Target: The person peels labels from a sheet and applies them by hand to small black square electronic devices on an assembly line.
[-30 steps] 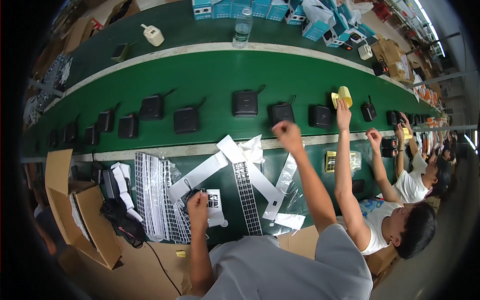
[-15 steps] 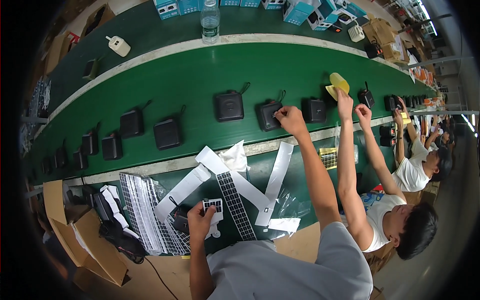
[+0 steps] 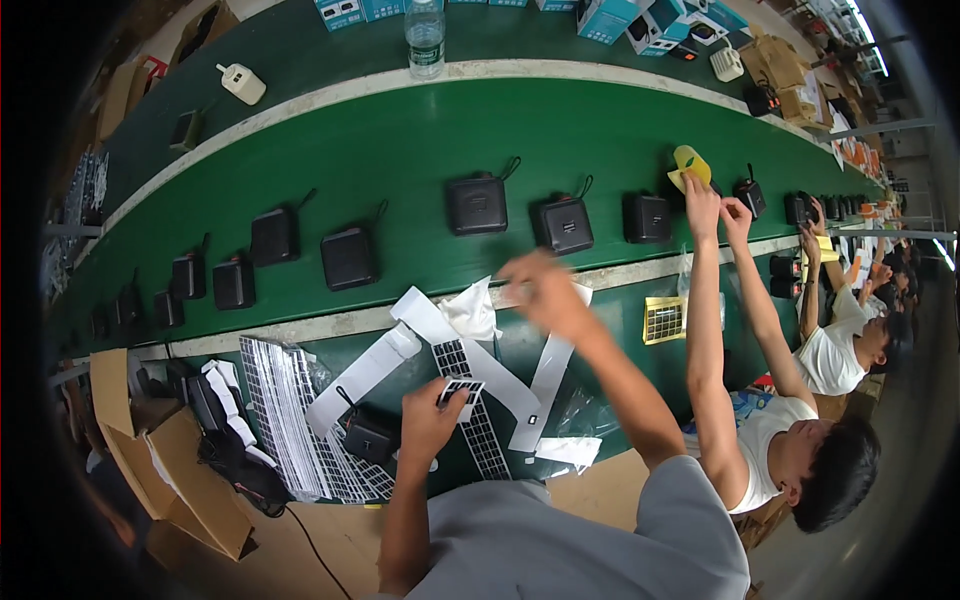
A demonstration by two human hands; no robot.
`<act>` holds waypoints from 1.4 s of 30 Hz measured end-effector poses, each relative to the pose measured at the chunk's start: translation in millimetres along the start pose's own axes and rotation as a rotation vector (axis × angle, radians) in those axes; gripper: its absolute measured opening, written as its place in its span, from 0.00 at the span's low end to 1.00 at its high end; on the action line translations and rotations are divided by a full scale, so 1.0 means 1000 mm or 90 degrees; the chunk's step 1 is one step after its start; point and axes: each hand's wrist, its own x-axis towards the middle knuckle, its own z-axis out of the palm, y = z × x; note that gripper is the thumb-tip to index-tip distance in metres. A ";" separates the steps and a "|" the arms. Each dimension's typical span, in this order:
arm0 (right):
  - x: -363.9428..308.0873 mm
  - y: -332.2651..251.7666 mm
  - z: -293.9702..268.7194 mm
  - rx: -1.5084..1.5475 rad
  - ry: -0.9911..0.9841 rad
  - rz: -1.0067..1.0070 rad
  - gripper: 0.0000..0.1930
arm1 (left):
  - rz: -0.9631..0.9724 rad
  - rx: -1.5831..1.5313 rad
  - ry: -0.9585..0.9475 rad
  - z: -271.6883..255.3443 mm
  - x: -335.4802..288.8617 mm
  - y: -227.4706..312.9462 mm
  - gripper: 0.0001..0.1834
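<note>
My left hand (image 3: 428, 418) pinches a small piece of label sheet (image 3: 466, 386), white with black rectangles, above the workbench. My right hand (image 3: 545, 290) is smeared by motion over the belt's near edge; its fingers cannot be made out. Beyond it, on the green conveyor belt (image 3: 400, 130), lies a black square device (image 3: 560, 232) with a strap loop and a small pale mark on its face. Similar black devices flank it: one to the left (image 3: 476, 208), another to the right (image 3: 647, 218). Close to my left hand, one more black device (image 3: 368, 440) rests on the bench.
Label strips (image 3: 300, 430) are piled at the bench's left, beside an open cardboard box (image 3: 185, 480). White backing strips (image 3: 365, 378) and clear plastic (image 3: 572, 408) lie scattered. A water bottle (image 3: 425, 45) stands beyond the belt. At right, a co-worker's hands (image 3: 708, 205) hold a yellow sheet.
My right hand has left the black device and moved back toward me and left. My left hand has shifted slightly right, tilting the label piece. The co-worker's hands have come together.
</note>
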 end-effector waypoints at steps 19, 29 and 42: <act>-0.017 -0.056 0.009 0.250 -0.269 0.087 0.03 | 0.110 0.021 -0.052 -0.003 0.031 0.025 0.08; -0.011 -0.026 0.021 0.227 -0.106 0.167 0.03 | 0.044 0.203 0.049 -0.003 0.037 0.004 0.09; 0.071 0.076 -0.012 0.020 0.203 0.412 0.12 | -0.009 0.155 -0.026 0.000 0.007 -0.011 0.10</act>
